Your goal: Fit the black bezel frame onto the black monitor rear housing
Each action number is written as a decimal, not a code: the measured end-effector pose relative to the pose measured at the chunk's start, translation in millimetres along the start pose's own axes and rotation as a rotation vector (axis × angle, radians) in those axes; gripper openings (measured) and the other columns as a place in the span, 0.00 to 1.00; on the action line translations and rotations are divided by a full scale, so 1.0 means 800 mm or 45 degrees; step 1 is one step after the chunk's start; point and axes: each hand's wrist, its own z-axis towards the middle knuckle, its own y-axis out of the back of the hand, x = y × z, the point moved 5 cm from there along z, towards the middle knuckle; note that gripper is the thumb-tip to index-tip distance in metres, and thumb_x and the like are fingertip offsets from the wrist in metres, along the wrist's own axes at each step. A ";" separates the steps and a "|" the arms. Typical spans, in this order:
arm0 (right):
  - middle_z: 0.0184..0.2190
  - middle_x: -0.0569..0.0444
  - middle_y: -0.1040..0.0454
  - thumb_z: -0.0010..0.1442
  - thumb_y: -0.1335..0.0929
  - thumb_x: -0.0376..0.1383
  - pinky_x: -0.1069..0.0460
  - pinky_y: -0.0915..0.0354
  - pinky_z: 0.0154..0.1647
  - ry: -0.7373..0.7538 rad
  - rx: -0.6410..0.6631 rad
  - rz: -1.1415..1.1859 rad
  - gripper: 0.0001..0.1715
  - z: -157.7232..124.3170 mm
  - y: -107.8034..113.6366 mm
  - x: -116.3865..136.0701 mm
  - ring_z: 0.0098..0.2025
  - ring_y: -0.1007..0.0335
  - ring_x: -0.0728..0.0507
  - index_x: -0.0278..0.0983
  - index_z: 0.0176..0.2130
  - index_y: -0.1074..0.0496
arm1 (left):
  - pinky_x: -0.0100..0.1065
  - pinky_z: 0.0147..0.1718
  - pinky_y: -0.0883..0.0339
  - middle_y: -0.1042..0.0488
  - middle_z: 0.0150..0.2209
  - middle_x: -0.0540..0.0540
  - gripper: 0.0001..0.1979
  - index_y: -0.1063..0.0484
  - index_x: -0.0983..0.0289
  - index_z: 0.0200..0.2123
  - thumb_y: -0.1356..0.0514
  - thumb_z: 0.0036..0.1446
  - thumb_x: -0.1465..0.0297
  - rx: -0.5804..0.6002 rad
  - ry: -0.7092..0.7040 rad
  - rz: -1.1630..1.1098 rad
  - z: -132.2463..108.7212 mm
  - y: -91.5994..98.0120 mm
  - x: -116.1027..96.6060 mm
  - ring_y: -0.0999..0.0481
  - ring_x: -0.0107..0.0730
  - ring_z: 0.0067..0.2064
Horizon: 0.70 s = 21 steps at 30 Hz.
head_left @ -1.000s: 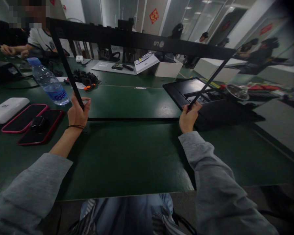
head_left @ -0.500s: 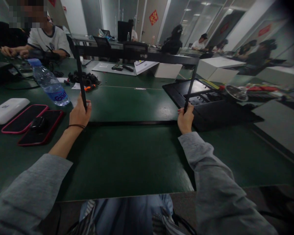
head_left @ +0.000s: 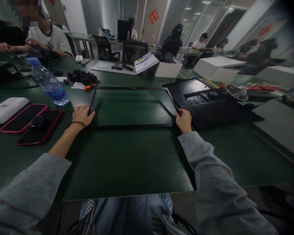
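Observation:
A thin black monitor bezel point(head_left: 134, 126), a hollow rectangular frame, is tilted low over the green table point(head_left: 132, 163), its far side raised and casting a shadow. My left hand point(head_left: 82, 117) is closed on its left side. My right hand point(head_left: 183, 120) pinches the right side between thumb and fingers. Through the opening the green tabletop shows. Just right of my right hand lies a large black monitor back cover point(head_left: 218, 112), with a recessed part in its middle.
Left stand a tilted-looking water bottle point(head_left: 50, 83), a white power bank point(head_left: 8, 109) and two red-edged phones point(head_left: 40, 137). Black cables point(head_left: 82, 77) lie behind. White boxes point(head_left: 168, 69) and a metal bowl-like piece point(head_left: 236, 92) are farther off. A person point(head_left: 52, 37) sits across the table.
The bezel's far side has swung down and away from me, from nearly upright to a low tilt. Both hands have kept hold, staying in about the same place.

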 end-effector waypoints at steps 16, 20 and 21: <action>0.38 0.45 0.30 0.53 0.32 0.33 0.38 0.34 0.54 -0.169 -0.034 -0.066 0.21 -0.005 0.013 -0.008 0.44 0.32 0.37 0.34 0.47 0.21 | 0.70 0.64 0.52 0.41 0.72 0.62 0.45 0.32 0.52 0.66 0.35 0.47 0.40 0.301 -0.524 -0.250 -0.039 0.005 -0.070 0.50 0.67 0.72; 0.36 0.47 0.29 0.53 0.31 0.33 0.39 0.35 0.55 -0.164 -0.005 -0.069 0.21 -0.003 0.013 -0.006 0.43 0.31 0.37 0.33 0.46 0.21 | 0.60 0.61 0.41 0.28 0.61 0.60 0.33 0.21 0.54 0.49 0.33 0.45 0.41 0.332 -0.624 -0.320 -0.042 0.009 -0.081 0.33 0.57 0.63; 0.36 0.47 0.29 0.53 0.32 0.33 0.39 0.35 0.55 -0.155 0.007 -0.066 0.20 -0.002 0.012 -0.004 0.44 0.31 0.37 0.33 0.46 0.21 | 0.57 0.58 0.38 0.25 0.56 0.59 0.29 0.20 0.56 0.42 0.32 0.45 0.41 0.306 -0.609 -0.354 -0.039 0.010 -0.080 0.29 0.53 0.58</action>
